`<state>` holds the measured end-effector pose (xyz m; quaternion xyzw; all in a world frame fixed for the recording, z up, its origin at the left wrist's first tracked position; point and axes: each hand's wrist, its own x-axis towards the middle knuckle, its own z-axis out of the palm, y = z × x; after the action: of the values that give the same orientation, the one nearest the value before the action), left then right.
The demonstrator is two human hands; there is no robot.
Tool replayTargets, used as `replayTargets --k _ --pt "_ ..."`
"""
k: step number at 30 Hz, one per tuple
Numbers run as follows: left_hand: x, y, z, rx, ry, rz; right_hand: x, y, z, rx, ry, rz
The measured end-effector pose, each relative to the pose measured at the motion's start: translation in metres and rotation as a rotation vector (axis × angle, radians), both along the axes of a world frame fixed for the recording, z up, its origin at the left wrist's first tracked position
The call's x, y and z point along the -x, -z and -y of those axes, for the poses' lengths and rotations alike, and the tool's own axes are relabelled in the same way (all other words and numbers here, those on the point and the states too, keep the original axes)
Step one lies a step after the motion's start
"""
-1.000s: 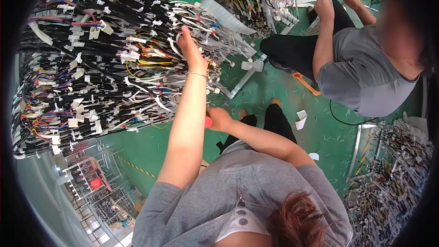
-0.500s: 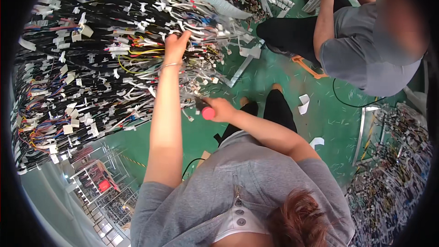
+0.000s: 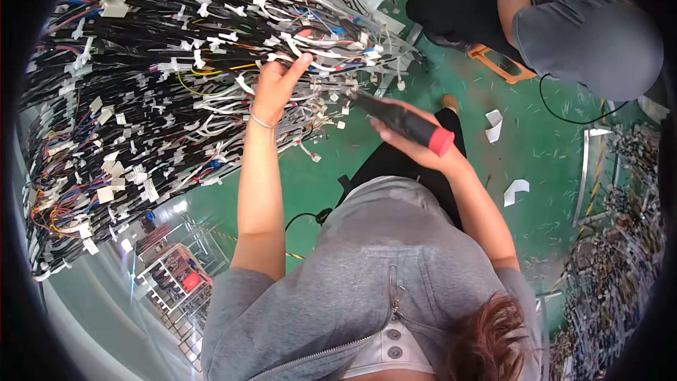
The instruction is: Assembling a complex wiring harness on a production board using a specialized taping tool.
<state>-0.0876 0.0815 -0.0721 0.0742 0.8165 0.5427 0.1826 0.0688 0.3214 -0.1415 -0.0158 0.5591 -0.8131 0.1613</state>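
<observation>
A thick spread of wire harnesses (image 3: 155, 77), mostly black with white connectors and tags, fills the left side. My left hand (image 3: 275, 92) is closed at its right part, the thumb on top and the fingers curled round a bundle of wires (image 3: 317, 67) with grey and white ends. How many wires it grips is hidden. In my right hand (image 3: 430, 144) is a black barrel-shaped tool (image 3: 395, 116) with a red round end. Its narrow tip points up and left at the wire ends, close to them; whether it touches them I cannot tell.
A co-worker in a grey shirt (image 3: 564, 21) sits at the upper right, next to an orange stool (image 3: 501, 63). White paper scraps (image 3: 494, 125) and wire clippings lie on the green floor (image 3: 536, 169). More harnesses (image 3: 613, 268) hang at the lower right; a black cord (image 3: 303, 215) runs beside my waist.
My right hand has swung up and right with the tool, now turned side-on with its tip toward the wire ends. My left hand has shifted slightly right and down. The co-worker has leaned away.
</observation>
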Motion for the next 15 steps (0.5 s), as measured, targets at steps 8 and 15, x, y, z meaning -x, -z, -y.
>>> replayTargets --k 8,15 --pt "-0.011 0.002 -0.011 -0.251 -0.161 0.183 0.020 0.009 0.021 -0.152 0.298 -0.115" --pt "-0.004 0.005 -0.019 -0.226 -0.268 0.174 -0.011 0.006 0.003 0.270 0.136 0.294"
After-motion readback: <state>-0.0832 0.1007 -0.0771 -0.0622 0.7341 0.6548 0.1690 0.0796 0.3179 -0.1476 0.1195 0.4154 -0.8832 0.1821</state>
